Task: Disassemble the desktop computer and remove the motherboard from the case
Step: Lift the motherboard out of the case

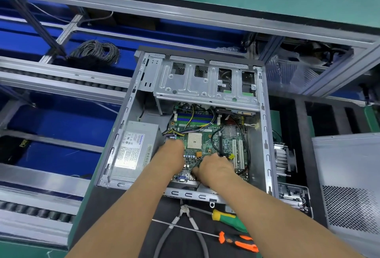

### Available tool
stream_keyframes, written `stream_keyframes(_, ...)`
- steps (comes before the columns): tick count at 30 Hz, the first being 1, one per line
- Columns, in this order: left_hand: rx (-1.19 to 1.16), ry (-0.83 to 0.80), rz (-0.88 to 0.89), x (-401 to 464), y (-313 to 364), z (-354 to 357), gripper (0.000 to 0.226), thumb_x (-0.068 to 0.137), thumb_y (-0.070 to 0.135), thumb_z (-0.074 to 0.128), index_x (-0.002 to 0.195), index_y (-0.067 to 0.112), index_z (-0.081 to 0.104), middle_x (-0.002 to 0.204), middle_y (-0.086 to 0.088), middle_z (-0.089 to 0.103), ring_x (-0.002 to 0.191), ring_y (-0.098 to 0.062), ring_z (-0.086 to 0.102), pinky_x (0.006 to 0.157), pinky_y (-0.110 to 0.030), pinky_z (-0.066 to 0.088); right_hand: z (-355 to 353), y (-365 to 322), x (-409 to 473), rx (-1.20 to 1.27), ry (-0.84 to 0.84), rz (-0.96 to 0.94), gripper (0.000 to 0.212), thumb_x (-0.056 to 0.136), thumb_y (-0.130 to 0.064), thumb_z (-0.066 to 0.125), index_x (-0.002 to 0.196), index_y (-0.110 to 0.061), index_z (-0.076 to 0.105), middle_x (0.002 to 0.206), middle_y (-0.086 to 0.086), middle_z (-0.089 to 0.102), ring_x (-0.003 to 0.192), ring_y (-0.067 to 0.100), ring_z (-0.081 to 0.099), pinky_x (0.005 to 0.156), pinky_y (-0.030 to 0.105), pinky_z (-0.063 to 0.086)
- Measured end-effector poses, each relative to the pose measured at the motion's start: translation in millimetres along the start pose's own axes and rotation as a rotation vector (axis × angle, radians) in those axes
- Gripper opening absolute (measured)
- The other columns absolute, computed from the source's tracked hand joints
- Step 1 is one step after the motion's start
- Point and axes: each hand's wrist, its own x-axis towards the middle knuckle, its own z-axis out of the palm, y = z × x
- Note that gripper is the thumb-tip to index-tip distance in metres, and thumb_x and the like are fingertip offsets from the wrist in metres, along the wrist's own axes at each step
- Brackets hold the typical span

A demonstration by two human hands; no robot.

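The open grey computer case (265, 126) lies flat on the bench. Inside it sits the green motherboard (207, 140) with a bare white CPU socket (194, 140). My left hand (171, 155) rests on the board's left edge, beside the power supply (135, 146). My right hand (213, 168) presses down near the board's front edge, fingers curled by a black cable with a yellow connector (231, 156). Whether either hand grips the board is hidden by the hands themselves.
Pliers (186, 225), a green-yellow screwdriver (228, 218) and an orange-black screwdriver (236, 241) lie in front of the case. A removed heatsink (282, 159) and the case's side panel (349, 185) lie to the right. A drive cage (205, 83) spans the far end.
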Motion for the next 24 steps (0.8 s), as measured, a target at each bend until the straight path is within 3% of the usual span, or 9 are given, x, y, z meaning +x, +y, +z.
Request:
stream_keyframes(2, -0.018, 0.010, 0.001, -3, 0, -1, 0.027, 0.088, 0.000, 0.054, 0.112, 0.012, 0.058, 0.118, -0.011, 0.054, 0.095, -0.026, 0.063, 0.085, -0.036, 0.055, -2, 3, -3, -0.028, -0.031, -0.040, 0.061, 0.096, -0.060, 0.037, 0.130, -0.012, 0.053, 0.126, 0.011, 0.051, 0.115, 0.032, 0.054, 0.081, 0.038, 0.048)
stream_keyframes(5, -0.025, 0.025, 0.012, -10, 2, -4, 0.026, 0.089, 0.011, 0.062, 0.114, 0.012, 0.056, 0.116, -0.011, 0.054, 0.096, -0.027, 0.062, 0.081, -0.035, 0.054, -9, 7, -5, -0.055, 0.113, -0.084, 0.072, 0.088, -0.075, 0.034, 0.113, -0.012, 0.059, 0.109, 0.007, 0.061, 0.103, 0.030, 0.061, 0.069, 0.036, 0.044)
stream_keyframes(7, 0.040, 0.054, 0.027, -14, 4, -6, 0.028, 0.090, 0.009, 0.060, 0.117, 0.011, 0.054, 0.118, -0.014, 0.056, 0.099, -0.030, 0.062, 0.078, -0.034, 0.051, -16, 7, -5, -0.007, 0.250, -0.176, 0.055, 0.090, -0.061, 0.053, 0.113, -0.011, 0.056, 0.106, 0.007, 0.062, 0.101, 0.030, 0.062, 0.068, 0.036, 0.043)
stream_keyframes(9, 0.100, 0.078, 0.046, -19, 5, -7, 0.032, 0.090, 0.003, 0.056, 0.121, 0.009, 0.050, 0.119, -0.016, 0.056, 0.104, -0.034, 0.061, 0.074, -0.033, 0.046, -19, 5, -2, 0.070, 0.279, -0.355, 0.037, 0.090, -0.029, 0.065, 0.120, -0.010, 0.054, 0.112, 0.012, 0.058, 0.108, 0.033, 0.057, 0.080, 0.041, 0.047)
stream_keyframes(11, 0.111, 0.080, 0.061, -25, 6, -10, 0.034, 0.090, 0.004, 0.056, 0.123, 0.008, 0.047, 0.120, -0.017, 0.055, 0.106, -0.035, 0.060, 0.073, -0.033, 0.043, -23, 2, 3, 0.249, 0.174, -0.495, 0.032, 0.087, -0.013, 0.065, 0.118, -0.013, 0.059, 0.109, 0.012, 0.059, 0.103, 0.031, 0.058, 0.087, 0.039, 0.050)
stream_keyframes(14, 0.053, 0.104, 0.078, -36, 4, -17, 0.031, 0.091, 0.005, 0.056, 0.120, 0.009, 0.046, 0.115, -0.015, 0.057, 0.101, -0.031, 0.061, 0.072, -0.032, 0.042, -25, -5, 9, 0.419, 0.026, -0.576, 0.020, 0.087, -0.010, 0.063, 0.105, -0.018, 0.065, 0.090, 0.003, 0.062, 0.083, 0.023, 0.059, 0.073, 0.030, 0.048)
stream_keyframes(19, -0.111, 0.243, 0.047, -59, -4, -30, 0.027, 0.090, 0.005, 0.055, 0.114, 0.016, 0.046, 0.108, -0.008, 0.056, 0.093, -0.027, 0.057, 0.072, -0.034, 0.046, -34, -19, 13, 0.200, -0.011, -0.687, 0.017, 0.093, -0.010, 0.054, 0.102, -0.017, 0.066, 0.070, -0.016, 0.050, 0.062, 0.000, 0.048, 0.056, 0.021, 0.035)
stream_keyframes(21, -0.084, 0.309, 0.033, -66, -6, -30, 0.023, 0.092, 0.010, 0.057, 0.112, 0.016, 0.049, 0.109, -0.007, 0.056, 0.095, -0.028, 0.058, 0.071, -0.033, 0.044, -44, -24, 13, 0.089, 0.006, -0.709, 0.009, 0.093, -0.014, 0.058, 0.097, -0.017, 0.065, 0.071, -0.010, 0.052, 0.067, 0.012, 0.053, 0.057, 0.026, 0.037)
stream_keyframes(24, 0.126, 0.226, 0.050, -59, 0, -25, 0.023, 0.094, 0.010, 0.057, 0.116, 0.010, 0.054, 0.112, -0.010, 0.055, 0.100, -0.030, 0.060, 0.071, -0.029, 0.036, -57, -23, 13, -0.030, 0.039, -0.662, 0.013, 0.091, -0.015, 0.060, 0.079, -0.016, 0.058, 0.077, 0.000, 0.055, 0.073, 0.020, 0.054, 0.057, 0.028, 0.040)
